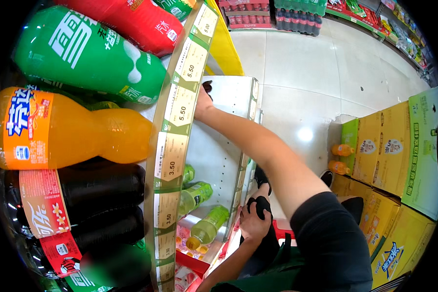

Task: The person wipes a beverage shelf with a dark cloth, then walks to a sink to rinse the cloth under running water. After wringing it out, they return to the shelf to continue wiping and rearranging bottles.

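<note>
My right hand (203,104) reaches onto a white metal lower shelf (219,153). The upper shelf's price rail (175,113) hides most of its fingers. A small dark thing (207,87) shows beside it; whether I hold it cannot be told. My left hand (254,221) rests on my dark-clothed knee (259,204), fingers spread. Between my hands, a pale drink bottle with a green label (210,226) lies on the lower shelf, its yellow cap facing down in the picture. A similar bottle (197,197) and part of a third (188,173) lie farther in.
On the upper shelf are an orange soda bottle (73,127), a green soda bottle (91,54), a red-labelled bottle (131,23) and dark cola bottles (102,182). Yellow cartons (383,142) stack at right, with two small orange bottles (341,158). Tiled floor (299,73) lies between.
</note>
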`<move>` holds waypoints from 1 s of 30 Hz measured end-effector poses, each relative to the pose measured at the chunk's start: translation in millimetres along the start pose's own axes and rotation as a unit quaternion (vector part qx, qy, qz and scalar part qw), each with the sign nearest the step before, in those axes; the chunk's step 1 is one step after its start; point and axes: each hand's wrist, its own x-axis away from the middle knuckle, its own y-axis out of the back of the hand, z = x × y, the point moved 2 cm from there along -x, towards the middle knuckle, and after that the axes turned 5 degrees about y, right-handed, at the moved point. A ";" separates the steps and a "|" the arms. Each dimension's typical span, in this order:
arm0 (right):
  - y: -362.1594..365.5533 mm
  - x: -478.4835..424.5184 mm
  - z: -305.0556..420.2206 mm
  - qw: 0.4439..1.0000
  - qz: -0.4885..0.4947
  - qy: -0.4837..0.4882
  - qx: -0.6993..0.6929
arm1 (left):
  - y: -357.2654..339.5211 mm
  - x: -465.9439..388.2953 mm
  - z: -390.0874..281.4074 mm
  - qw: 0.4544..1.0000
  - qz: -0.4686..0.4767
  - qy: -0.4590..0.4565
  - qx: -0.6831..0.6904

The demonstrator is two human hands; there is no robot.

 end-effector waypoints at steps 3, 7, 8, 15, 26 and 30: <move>-56.3 -56.4 -78.9 0.948 -0.250 -0.081 -0.179 | -13.8 -3.2 4.9 0.995 -0.044 -0.094 0.006; -66.1 -48.7 6.1 0.996 -0.008 -0.046 -0.071 | -17.1 -1.8 22.0 0.999 -0.039 -0.011 -0.015; -35.2 -34.0 20.4 0.996 0.070 -0.027 -0.038 | -20.4 3.6 24.4 0.998 -0.050 -0.013 -0.029; 148.7 80.4 -74.4 0.979 0.089 -0.180 0.025 | 1.8 0.2 -8.4 0.997 -0.026 -0.071 -0.031; 24.7 23.6 -61.2 0.993 -0.037 -0.072 0.088 | -0.4 1.2 -11.8 0.996 -0.043 -0.074 -0.025; 12.0 -25.0 -18.2 0.997 0.024 -0.067 0.038 | 3.1 1.7 -0.4 0.996 -0.051 -0.068 -0.038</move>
